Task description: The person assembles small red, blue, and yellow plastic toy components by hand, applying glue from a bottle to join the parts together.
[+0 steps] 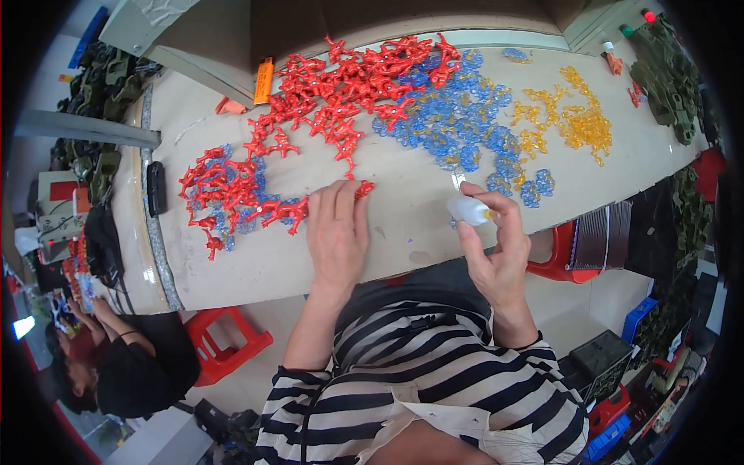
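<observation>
My left hand (pixel 337 239) rests palm down on the table (pixel 403 256), fingers together and bent over a small red plastic figure (pixel 364 188). Part of that figure sticks out by the index fingertip; the thumb is hidden. To its left, more red figures (pixel 225 182) lie mixed with clear blue pieces (pixel 260 182). Between thumb and fingers my right hand (pixel 500 252) holds a small whitish bottle (pixel 468 210) just over the table. Something yellow shows at the bottle's near end. A heap of red figures (pixel 341 74) and a spread of blue pieces (pixel 465 116) lie beyond both hands.
Yellow clear pieces (pixel 585 120) are scattered at the far right. An orange box cutter-like strip (pixel 263 80) stands by the shelf post. A black case (pixel 156 188) lies at left. Red stools (pixel 225 341) stand below the table; another person (pixel 136 356) sits at left.
</observation>
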Available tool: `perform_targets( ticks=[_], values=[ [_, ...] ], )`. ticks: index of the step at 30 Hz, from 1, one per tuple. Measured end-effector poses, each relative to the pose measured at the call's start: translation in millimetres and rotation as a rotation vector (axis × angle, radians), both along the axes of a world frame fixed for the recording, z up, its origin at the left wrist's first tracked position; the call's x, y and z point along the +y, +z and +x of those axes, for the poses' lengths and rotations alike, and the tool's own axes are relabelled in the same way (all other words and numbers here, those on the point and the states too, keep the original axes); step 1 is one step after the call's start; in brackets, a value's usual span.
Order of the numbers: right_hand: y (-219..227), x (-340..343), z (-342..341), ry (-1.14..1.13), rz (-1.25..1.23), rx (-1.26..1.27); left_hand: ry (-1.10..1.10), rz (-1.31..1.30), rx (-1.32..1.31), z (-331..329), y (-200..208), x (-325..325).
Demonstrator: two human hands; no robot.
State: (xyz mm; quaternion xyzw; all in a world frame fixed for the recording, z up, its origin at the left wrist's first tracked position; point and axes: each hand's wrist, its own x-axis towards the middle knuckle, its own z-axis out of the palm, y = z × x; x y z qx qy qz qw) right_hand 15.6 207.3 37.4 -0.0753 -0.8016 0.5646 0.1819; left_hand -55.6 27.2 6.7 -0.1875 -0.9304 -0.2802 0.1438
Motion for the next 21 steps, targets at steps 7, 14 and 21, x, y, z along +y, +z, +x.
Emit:
perform_targets(
  ticks=[7,14,21],
  values=[
    [-7,-4,18,0.123,-0.062,-0.094,0.095,0.385,-0.354,12,14,-17],
    [3,-11,14,0.192,0.071,0.024,-0.097,1.222,-1.014,43,11,-24],
    [3,-16,15,0.189,-0.026,0.02,-0.139,1.429,-1.153,49,12,-28]
  ],
)
